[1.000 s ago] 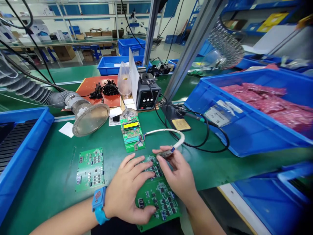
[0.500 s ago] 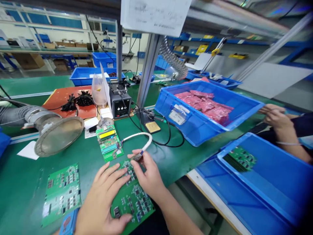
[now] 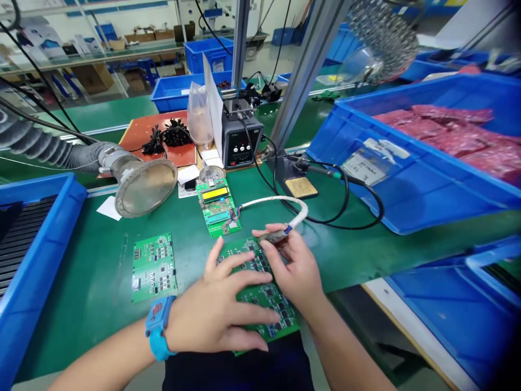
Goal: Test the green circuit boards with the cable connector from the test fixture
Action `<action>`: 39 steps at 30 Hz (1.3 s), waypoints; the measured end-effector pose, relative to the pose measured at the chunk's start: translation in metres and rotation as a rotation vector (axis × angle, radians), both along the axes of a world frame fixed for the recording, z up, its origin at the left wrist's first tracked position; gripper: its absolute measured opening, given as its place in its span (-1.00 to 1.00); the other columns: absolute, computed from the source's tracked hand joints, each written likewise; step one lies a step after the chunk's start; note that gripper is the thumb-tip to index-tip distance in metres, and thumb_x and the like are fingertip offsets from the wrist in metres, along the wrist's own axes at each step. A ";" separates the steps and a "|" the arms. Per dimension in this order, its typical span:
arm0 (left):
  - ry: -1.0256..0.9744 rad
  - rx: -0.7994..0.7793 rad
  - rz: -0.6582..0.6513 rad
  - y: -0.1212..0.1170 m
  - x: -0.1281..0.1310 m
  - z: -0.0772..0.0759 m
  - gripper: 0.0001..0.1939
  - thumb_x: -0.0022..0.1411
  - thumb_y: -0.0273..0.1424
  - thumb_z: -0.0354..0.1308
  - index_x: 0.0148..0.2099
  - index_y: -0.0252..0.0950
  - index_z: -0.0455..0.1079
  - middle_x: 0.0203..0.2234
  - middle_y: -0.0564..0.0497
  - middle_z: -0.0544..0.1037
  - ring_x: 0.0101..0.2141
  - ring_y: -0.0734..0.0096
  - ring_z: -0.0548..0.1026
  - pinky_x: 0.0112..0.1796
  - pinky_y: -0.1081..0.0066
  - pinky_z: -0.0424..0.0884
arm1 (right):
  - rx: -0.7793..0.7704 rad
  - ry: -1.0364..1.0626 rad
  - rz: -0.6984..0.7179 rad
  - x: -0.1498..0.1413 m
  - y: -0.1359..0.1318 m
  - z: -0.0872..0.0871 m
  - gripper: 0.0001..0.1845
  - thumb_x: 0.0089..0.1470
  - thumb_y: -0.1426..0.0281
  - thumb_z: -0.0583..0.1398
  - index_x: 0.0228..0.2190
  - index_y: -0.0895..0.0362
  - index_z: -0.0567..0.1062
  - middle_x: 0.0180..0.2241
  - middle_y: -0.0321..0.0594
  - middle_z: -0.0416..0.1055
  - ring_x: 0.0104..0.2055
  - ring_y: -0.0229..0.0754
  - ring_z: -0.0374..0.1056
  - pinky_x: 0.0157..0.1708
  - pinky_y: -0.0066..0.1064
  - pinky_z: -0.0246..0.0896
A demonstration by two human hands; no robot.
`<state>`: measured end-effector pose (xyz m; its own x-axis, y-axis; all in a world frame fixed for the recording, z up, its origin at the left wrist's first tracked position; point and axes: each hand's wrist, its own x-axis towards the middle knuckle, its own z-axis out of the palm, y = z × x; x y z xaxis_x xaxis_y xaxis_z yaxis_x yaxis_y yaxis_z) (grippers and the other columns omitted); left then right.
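My left hand [image 3: 215, 309] lies palm down with its fingers spread across a green circuit board [image 3: 266, 293], hiding much of the board's left side. Between the thumb and fingers of my right hand [image 3: 297, 266] is a grey probe [image 3: 274, 237], its tip near the board's top edge. Whether the tip touches the board I cannot tell. From the probe a white cable [image 3: 277, 199] curves back to a smaller green board [image 3: 218, 217] with a lit yellow display. Another circuit board [image 3: 153, 267] lies flat to the left.
A fume hose's round mouth [image 3: 146, 187] stands at the left, behind a blue bin [image 3: 49, 228]. A soldering station [image 3: 242, 142] and an iron stand's sponge [image 3: 301, 187] sit behind the boards. Pink packs [image 3: 456, 127] fill the blue bin [image 3: 391, 201] at right.
The view has swung left and down. My left hand has shifted across the board, now covering the digit display near its lower corner. My right hand still grips the probe near the top edge.
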<state>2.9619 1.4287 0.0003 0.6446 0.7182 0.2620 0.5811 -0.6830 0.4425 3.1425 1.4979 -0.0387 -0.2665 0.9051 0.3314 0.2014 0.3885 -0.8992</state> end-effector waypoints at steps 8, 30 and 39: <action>0.065 -0.070 -0.012 0.000 0.003 0.004 -0.78 0.33 -0.11 0.07 -0.08 0.09 0.50 0.11 0.18 0.35 0.27 0.17 -0.01 0.21 -0.08 -0.56 | -0.001 -0.001 -0.008 0.002 0.002 -0.004 -0.80 0.24 0.37 0.10 -0.08 0.04 0.29 -0.15 -0.13 0.48 -0.10 -0.14 0.44 -0.11 -0.27 0.37; -0.156 0.005 0.043 -0.004 0.005 -0.009 -0.88 0.27 -0.21 0.19 -0.17 -0.01 0.53 -0.06 0.13 0.46 0.10 0.37 0.28 0.23 0.23 -0.19 | 0.188 -0.191 -0.110 0.003 0.006 0.000 -0.81 0.20 0.34 0.12 -0.14 0.09 0.35 -0.23 -0.13 0.43 -0.18 -0.08 0.40 -0.15 -0.20 0.32; -0.117 -0.061 0.027 -0.002 0.006 -0.005 -0.87 0.27 -0.23 0.19 -0.16 -0.04 0.52 -0.05 0.10 0.47 0.09 0.28 0.28 0.17 0.21 -0.09 | -0.154 0.110 -0.091 0.019 -0.006 0.025 -0.74 0.14 0.36 0.21 -0.09 0.03 0.41 -0.24 -0.22 0.52 -0.20 -0.16 0.48 -0.16 -0.35 0.44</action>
